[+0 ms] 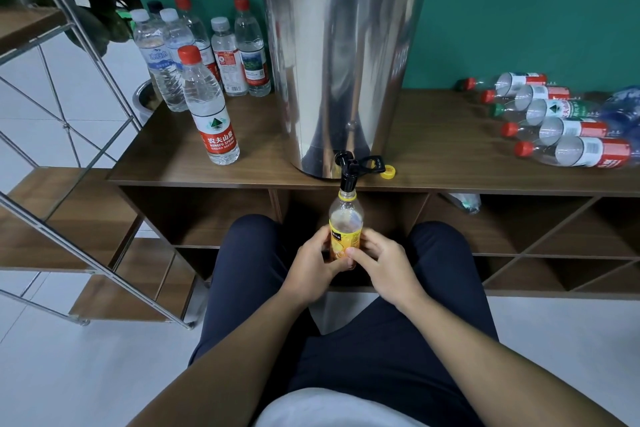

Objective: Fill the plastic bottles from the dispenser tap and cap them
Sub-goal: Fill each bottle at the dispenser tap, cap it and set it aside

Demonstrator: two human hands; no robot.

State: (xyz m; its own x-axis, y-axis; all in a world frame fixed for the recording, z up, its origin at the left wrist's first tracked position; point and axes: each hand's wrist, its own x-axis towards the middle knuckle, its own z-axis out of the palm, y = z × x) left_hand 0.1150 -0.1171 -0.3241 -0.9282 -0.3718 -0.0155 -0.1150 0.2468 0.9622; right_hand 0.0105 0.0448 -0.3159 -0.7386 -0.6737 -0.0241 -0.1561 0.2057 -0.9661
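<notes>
Bottle, yellow-labelled and uncapped, is held under the tap by the left hand and right hand, each grip wrapped round it; "NONGFU SPRING" is read on a capped bottle on the bench.

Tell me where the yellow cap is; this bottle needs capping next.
In the head view, the yellow cap lies on the wooden shelf top, just right of the tap at the dispenser base.

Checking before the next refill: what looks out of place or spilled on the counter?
No spill shows. A loose yellow cap lies beside the tap, off the yellow-label bottle both hands hold under it.
</notes>
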